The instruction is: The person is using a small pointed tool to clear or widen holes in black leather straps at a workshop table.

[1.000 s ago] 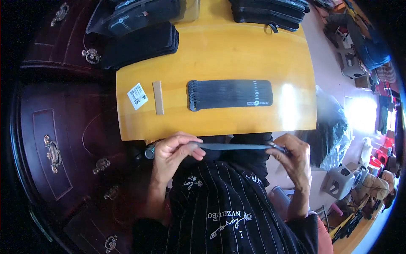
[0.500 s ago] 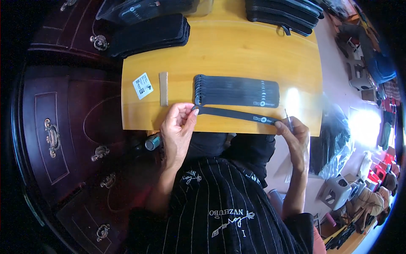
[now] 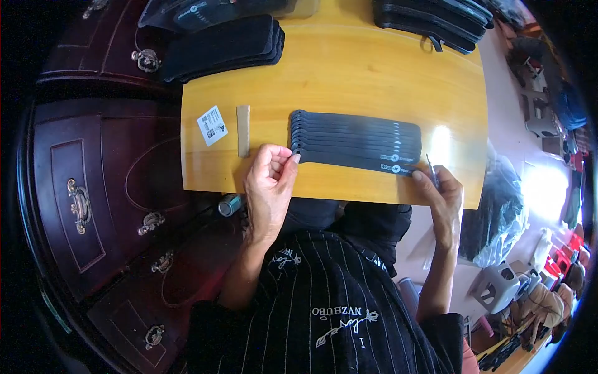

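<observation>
Straps (image 3: 355, 137) on table (image 3: 349, 68), strip (image 3: 243, 131) left, label (image 3: 213, 126) farther left

White lettering (image 3: 396, 169) on straps (image 3: 349, 138), shirt (image 3: 293, 311); dark on label (image 3: 212, 126).

A: Light?
B: Strong from the right; white patch (image 3: 541, 177) there blown out. Worktop (image 3: 339, 78) bright, glare spot (image 3: 441, 146) near its right edge.
A: Left side?
B: Dim; cabinet (image 3: 115, 181) sunk in shadow.
A: Edges?
B: Fisheye bend, black corners. Centre reasonably sharp.
</observation>
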